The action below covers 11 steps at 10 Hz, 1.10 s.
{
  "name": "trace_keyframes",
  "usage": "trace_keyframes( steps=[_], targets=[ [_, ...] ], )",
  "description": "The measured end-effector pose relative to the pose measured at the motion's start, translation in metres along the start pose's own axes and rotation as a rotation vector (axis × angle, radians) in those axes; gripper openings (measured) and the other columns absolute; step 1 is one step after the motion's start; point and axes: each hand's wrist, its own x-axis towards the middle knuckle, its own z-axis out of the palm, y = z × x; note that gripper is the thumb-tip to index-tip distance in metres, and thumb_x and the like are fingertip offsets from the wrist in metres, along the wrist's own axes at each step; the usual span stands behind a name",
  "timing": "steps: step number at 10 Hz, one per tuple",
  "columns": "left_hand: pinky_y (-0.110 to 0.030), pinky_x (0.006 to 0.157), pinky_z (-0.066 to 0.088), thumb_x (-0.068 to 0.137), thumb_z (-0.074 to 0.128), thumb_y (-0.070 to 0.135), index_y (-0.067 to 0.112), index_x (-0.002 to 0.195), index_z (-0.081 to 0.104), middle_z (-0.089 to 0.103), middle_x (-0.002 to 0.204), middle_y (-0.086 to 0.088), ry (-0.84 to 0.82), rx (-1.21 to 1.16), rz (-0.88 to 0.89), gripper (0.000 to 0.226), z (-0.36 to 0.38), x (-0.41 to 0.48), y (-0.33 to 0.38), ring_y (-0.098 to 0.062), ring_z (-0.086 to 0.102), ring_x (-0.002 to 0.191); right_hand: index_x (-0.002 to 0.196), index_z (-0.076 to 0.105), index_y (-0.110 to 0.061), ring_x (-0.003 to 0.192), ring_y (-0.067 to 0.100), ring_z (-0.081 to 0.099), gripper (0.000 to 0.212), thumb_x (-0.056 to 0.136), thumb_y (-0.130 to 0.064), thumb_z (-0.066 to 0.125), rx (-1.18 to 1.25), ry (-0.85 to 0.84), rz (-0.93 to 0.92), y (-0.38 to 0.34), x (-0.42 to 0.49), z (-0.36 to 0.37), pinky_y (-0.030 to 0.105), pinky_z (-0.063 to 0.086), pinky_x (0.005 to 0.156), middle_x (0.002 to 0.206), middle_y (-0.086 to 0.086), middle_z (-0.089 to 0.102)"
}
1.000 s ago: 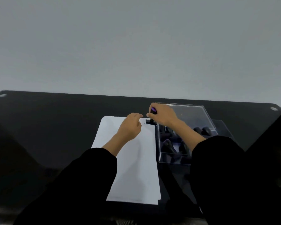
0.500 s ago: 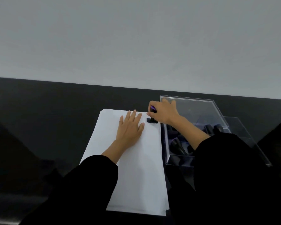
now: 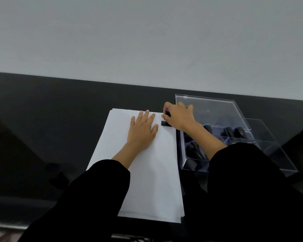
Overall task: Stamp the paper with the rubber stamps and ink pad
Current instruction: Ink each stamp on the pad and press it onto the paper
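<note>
A stack of white paper point(image 3: 152, 173) lies on the black table point(image 3: 51, 128). My left hand point(image 3: 142, 130) rests flat on the paper's far part, fingers spread. My right hand point(image 3: 179, 117) grips a black rubber stamp point(image 3: 165, 123) with a purple top; its base sits on the paper's far right corner. More black stamps point(image 3: 233, 131) lie in a clear plastic box point(image 3: 194, 163) to the right of the paper. No ink pad is visible.
The clear box's lid point(image 3: 208, 109) stands open at the back, and a second clear tray point(image 3: 273, 151) sits against its right side. A grey wall point(image 3: 147, 41) rises behind the table. My black sleeves cover the near table edge.
My left hand went from a loose curl near the stamp to lying flat on the paper. The right hand stays on the stamp at the corner. The camera view shifted.
</note>
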Motion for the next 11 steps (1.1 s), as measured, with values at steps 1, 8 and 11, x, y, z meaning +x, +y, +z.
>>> trace_keyframes(
  steps=[1,8,11],
  targets=[
    [-0.040,0.118,0.002,0.101,0.021,0.038,0.020,0.150,0.012,0.006,0.159,-0.002,-0.006,0.005,-0.004,0.052,0.000,0.000,0.000,-0.020,0.001,0.147,0.110,0.048,-0.014,0.111,0.024,0.048,0.021,0.098,-0.029,0.041,-0.001,0.004,0.010,-0.002,-0.002,0.002,0.043,0.030,0.098,0.107,0.006,0.062],
    [-0.040,0.118,0.001,0.101,0.021,0.038,0.020,0.150,0.012,0.006,0.159,-0.002,0.003,0.013,-0.008,0.053,0.001,0.000,0.001,-0.020,0.001,0.147,0.096,0.039,-0.019,0.106,0.025,0.052,0.010,0.097,-0.028,0.043,0.068,-0.143,0.084,-0.003,0.005,-0.003,0.049,0.022,0.105,0.090,0.003,0.050],
    [-0.040,0.118,0.002,0.101,0.021,0.038,0.020,0.150,0.013,0.007,0.159,-0.002,0.008,0.016,-0.007,0.053,0.001,0.000,0.001,-0.020,0.001,0.147,0.094,0.037,-0.020,0.105,0.025,0.052,0.012,0.097,-0.030,0.044,0.100,-0.188,0.097,-0.002,0.009,-0.005,0.052,0.018,0.108,0.090,0.002,0.052]
  ],
)
